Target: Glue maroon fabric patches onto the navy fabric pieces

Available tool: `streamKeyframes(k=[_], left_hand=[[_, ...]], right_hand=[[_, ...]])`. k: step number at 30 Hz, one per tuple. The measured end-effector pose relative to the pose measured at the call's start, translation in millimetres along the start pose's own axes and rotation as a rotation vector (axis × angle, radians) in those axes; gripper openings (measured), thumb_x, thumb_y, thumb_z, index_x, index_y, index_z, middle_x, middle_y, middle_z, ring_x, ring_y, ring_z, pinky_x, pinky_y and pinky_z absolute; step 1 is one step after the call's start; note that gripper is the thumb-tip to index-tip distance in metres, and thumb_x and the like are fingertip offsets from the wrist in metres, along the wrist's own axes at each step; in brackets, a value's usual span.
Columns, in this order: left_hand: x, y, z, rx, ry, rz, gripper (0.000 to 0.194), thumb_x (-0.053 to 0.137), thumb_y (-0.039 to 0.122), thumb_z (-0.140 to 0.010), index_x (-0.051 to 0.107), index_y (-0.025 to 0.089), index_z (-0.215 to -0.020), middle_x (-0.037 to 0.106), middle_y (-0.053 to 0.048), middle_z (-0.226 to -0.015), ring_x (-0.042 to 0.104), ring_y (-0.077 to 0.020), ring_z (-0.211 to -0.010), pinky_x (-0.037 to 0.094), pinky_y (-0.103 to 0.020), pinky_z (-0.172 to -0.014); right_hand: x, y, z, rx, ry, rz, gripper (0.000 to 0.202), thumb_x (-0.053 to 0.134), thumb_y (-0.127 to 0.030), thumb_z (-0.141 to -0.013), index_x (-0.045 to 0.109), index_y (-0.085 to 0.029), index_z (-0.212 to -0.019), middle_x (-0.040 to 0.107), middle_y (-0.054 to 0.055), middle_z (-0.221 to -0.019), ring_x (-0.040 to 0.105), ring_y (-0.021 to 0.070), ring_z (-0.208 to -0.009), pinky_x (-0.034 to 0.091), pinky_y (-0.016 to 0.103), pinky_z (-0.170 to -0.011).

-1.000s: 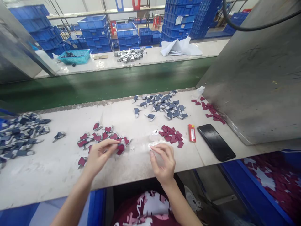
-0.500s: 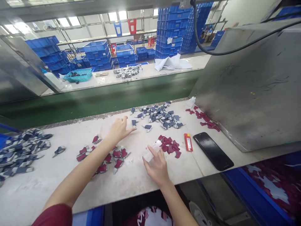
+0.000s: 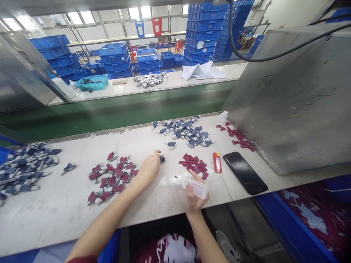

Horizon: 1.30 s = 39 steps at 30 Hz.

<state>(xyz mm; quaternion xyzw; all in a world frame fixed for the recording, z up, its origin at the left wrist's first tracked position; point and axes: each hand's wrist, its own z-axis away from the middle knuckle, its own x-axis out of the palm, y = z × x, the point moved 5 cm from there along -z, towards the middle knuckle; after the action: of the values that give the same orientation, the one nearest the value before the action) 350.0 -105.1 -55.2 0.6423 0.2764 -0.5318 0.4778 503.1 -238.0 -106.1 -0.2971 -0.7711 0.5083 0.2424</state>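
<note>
My left hand is closed on a small navy-and-grey piece, mostly covered by the fingers. In my right hand lies a translucent squeeze bottle, tilted, its thin nozzle pointing left toward the left hand. Just beyond the bottle is a pile of flat maroon patches. Behind both hands sits a heap of navy-topped grey pieces, with one lying slightly apart at its near left. Left of my left forearm, grey pieces with maroon tops are spread on the white worktable.
A red lighter and a black phone lie at right, near a metal box. More maroon patches rest against it. A large navy-and-grey heap fills the far left. A blue crate stands below the right edge.
My left hand has moved right and nearer and picked up a navy-and-grey piece from the heap's left side. My right hand has turned the bottle from upright to tilted, nozzle left.
</note>
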Motion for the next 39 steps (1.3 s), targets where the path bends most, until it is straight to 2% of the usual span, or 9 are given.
streamKeyframes(k=[4,6,9,11,13,15,18,24,39], left_hand=[[13.0,13,43,-0.155,-0.050,0.148,0.028,0.028,0.027,-0.106,0.049,0.015,-0.122,0.075,-0.011,-0.082,0.076,-0.0297,-0.080,0.050,-0.034,-0.067],[18.2,18,58,-0.192,-0.076,0.209,0.025,0.034,0.029,-0.105,0.051,0.016,-0.119,0.075,-0.009,-0.081,0.076,-0.0302,-0.080,0.050,-0.033,-0.066],[22.9,24,71,-0.133,-0.081,0.333,0.019,0.043,0.032,-0.103,0.057,0.019,-0.106,0.076,-0.009,-0.088,0.075,-0.0285,-0.083,0.051,-0.033,-0.070],[25.3,23,76,-0.077,-0.073,0.430,0.015,0.056,0.034,-0.097,0.059,0.020,-0.100,0.076,-0.009,-0.092,0.074,-0.0272,-0.085,0.052,-0.033,-0.073],[28.0,19,80,-0.035,-0.052,0.510,0.013,0.065,0.029,-0.091,0.061,0.020,-0.099,0.076,-0.008,-0.096,0.073,-0.0258,-0.089,0.054,-0.033,-0.076],[32.0,15,83,-0.005,-0.027,0.568,0.010,0.066,0.021,-0.090,0.063,0.020,-0.099,0.075,-0.007,-0.099,0.072,-0.0245,-0.092,0.054,-0.032,-0.078],[38.8,8,85,-0.029,0.031,0.604,0.010,0.068,0.016,-0.088,0.065,0.020,-0.097,0.075,-0.006,-0.097,0.071,-0.0237,-0.090,0.054,-0.032,-0.077],[44.9,4,86,-0.074,0.098,0.622,0.013,0.074,0.014,-0.084,0.069,0.020,-0.093,0.075,-0.003,-0.091,0.070,-0.0217,-0.085,0.053,-0.030,-0.073],[42.3,4,86,-0.064,0.106,0.654,0.015,0.077,0.013,-0.082,0.070,0.019,-0.094,0.076,-0.004,-0.091,0.070,-0.0205,-0.085,0.054,-0.027,-0.072]], right_hand=[[-9,-2,-2,0.028,0.120,-0.047,0.030,0.067,-0.043,-0.084,0.072,-0.017,-0.098,0.074,0.011,-0.092,0.071,0.0272,-0.082,0.058,0.043,-0.074],[-14,-1,-4,0.050,0.125,-0.060,0.025,0.069,-0.039,-0.084,0.072,-0.017,-0.095,0.074,0.010,-0.088,0.071,0.0251,-0.078,0.057,0.040,-0.071],[-20,0,-6,0.089,0.077,-0.057,0.024,0.074,-0.037,-0.082,0.072,-0.016,-0.095,0.075,0.009,-0.083,0.071,0.0235,-0.072,0.056,0.036,-0.065],[-23,0,-5,0.124,0.015,-0.032,0.025,0.076,-0.036,-0.081,0.073,-0.015,-0.094,0.076,0.010,-0.082,0.072,0.0240,-0.070,0.057,0.035,-0.063],[-24,-2,-3,0.152,-0.047,0.003,0.024,0.076,-0.037,-0.081,0.074,-0.014,-0.090,0.076,0.011,-0.080,0.072,0.0243,-0.068,0.057,0.034,-0.061],[-24,-4,-1,0.175,-0.094,0.041,0.026,0.076,-0.039,-0.081,0.075,-0.013,-0.085,0.076,0.010,-0.077,0.072,0.0244,-0.065,0.057,0.033,-0.059],[-20,-6,1,0.186,-0.137,0.079,0.032,0.077,-0.044,-0.078,0.075,-0.012,-0.079,0.075,0.010,-0.072,0.071,0.0241,-0.063,0.057,0.032,-0.058],[-14,-5,3,0.210,-0.169,0.108,0.033,0.076,-0.044,-0.080,0.076,-0.011,-0.080,0.074,0.010,-0.072,0.071,0.0227,-0.063,0.057,0.032,-0.059],[-15,-3,4,0.209,-0.179,0.178,0.038,0.074,-0.048,-0.083,0.077,-0.010,-0.084,0.076,0.012,-0.075,0.072,0.0237,-0.064,0.059,0.032,-0.059]])
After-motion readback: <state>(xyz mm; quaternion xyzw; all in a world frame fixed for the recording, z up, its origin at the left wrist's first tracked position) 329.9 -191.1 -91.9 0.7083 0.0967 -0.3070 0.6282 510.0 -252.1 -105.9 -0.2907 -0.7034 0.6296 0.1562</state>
